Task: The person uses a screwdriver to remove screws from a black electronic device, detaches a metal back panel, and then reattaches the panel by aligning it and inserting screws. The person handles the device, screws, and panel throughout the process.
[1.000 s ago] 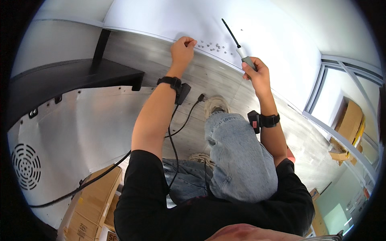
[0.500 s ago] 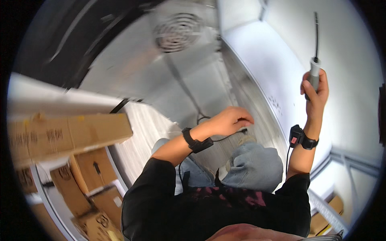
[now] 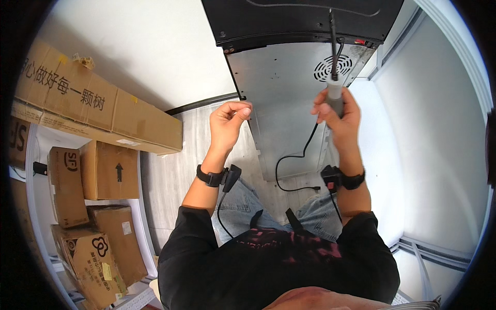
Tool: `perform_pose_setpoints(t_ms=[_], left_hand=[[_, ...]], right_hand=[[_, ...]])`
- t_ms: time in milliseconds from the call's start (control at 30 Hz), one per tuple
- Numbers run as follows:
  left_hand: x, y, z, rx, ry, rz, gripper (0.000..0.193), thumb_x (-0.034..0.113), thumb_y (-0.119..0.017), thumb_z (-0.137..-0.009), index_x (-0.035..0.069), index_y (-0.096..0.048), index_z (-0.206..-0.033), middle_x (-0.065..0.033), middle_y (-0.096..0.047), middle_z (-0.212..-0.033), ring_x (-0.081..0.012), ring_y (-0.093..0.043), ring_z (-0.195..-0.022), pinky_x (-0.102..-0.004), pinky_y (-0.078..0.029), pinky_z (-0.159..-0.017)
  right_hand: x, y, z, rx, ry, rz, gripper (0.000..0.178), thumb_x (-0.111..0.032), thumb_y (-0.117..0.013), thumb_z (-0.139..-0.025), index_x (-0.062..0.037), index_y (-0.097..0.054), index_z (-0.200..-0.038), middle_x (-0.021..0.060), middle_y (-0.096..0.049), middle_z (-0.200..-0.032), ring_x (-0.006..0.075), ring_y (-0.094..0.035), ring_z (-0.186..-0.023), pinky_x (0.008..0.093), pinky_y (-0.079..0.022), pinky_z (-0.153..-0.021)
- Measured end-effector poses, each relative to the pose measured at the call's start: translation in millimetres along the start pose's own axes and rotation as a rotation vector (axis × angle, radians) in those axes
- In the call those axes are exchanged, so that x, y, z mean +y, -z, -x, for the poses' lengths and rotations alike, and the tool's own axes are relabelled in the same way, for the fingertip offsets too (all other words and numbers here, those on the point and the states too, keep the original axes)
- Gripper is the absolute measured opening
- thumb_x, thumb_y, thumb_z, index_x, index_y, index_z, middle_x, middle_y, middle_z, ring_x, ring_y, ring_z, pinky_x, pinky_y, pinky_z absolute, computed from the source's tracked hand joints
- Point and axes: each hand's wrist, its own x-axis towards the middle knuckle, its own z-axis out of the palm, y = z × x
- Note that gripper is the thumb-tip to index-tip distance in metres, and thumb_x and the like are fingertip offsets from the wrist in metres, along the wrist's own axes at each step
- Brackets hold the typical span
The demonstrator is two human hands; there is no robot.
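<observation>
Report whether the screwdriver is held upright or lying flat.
Upright: the right hand grips the screwdriver by its grey handle, shaft pointing up at the metal panel.

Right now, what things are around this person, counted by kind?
Cardboard boxes: 5 plainly visible, such as the long box
Screwdriver, in the right hand: 1
Metal appliance panel: 1
Wrist devices: 2
Total: 9

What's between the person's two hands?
In the head view, only the grey metal panel shows between the left hand and the right hand holding the screwdriver.
</observation>
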Motion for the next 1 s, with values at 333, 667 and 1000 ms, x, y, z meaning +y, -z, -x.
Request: perform_pose_setpoints(t_ms=[333,667,1000], left_hand=[[-71.9,9.0,2.0,0.264,-0.061,-0.226,0.006,0.007,-0.07,-0.081,0.002,-0.069,-0.086,-0.0064,-0.063,-0.102,-0.0121,-0.061,-0.083,-0.0221,-0.05,-0.068],[-50.7,24.1,12.1,0.151,0.286,0.657,0.018,0.017,-0.059,-0.092,0.002,-0.06,-0.103,-0.0054,-0.064,-0.091,-0.017,-0.062,-0.085,-0.0299,-0.052,-0.081],[-41.5,29.4,9.8,0.02,0.278,1.094,0.014,0.02,-0.057,-0.093,0.006,-0.061,-0.094,-0.007,-0.064,-0.099,-0.0205,-0.06,-0.097,-0.0307,-0.053,-0.085]], right_hand=[[24.7,-42.2,-16.6,-0.029,0.286,0.236,0.04,-0.02,-0.061,-0.09,-0.0018,-0.047,-0.123,0.0133,-0.051,-0.133,0.0177,-0.047,-0.118,0.0319,-0.034,-0.101],[22.1,-43.1,25.7,-0.159,-0.152,0.498,0.038,-0.017,-0.07,-0.08,-0.0046,-0.052,-0.111,0.0065,-0.059,-0.079,0.0144,-0.053,-0.069,0.0284,-0.043,-0.064],[57.3,-33.0,80.5,-0.223,-0.236,0.551,0.032,-0.015,-0.072,-0.077,-0.0048,-0.058,-0.104,0.0073,-0.059,-0.077,0.0162,-0.056,-0.068,0.0292,-0.044,-0.063]])
